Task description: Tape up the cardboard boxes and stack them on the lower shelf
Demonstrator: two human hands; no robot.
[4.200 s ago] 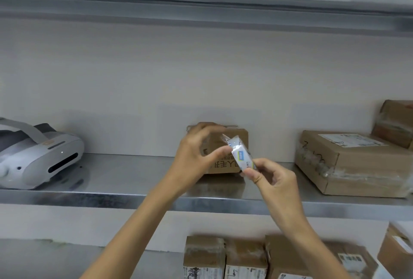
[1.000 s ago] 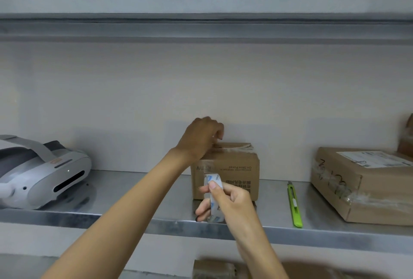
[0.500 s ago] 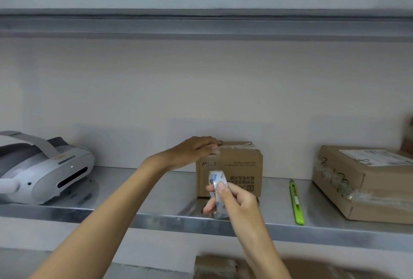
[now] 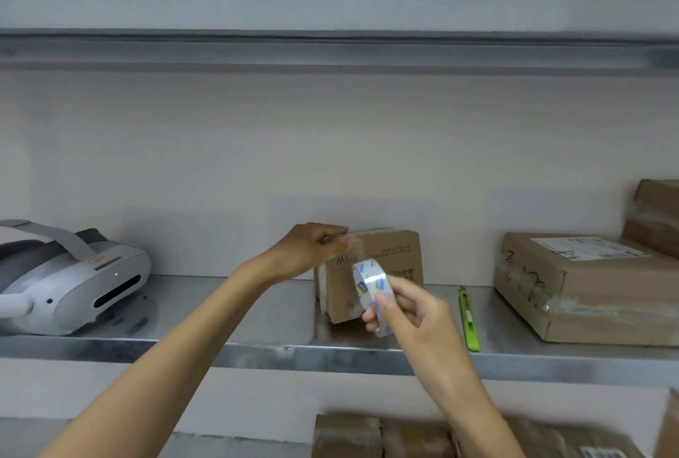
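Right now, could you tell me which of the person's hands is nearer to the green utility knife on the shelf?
The right hand: it holds the tape roll just left of the green utility knife. The left hand is farther left, at the small box's top edge.

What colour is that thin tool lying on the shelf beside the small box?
The utility knife is bright lime green, seen clearly in the head view.

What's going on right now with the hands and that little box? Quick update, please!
Left hand pressing on small box top edge. Right hand gripping tape roll in front of it. Green cutter lies beside, clear of the work.
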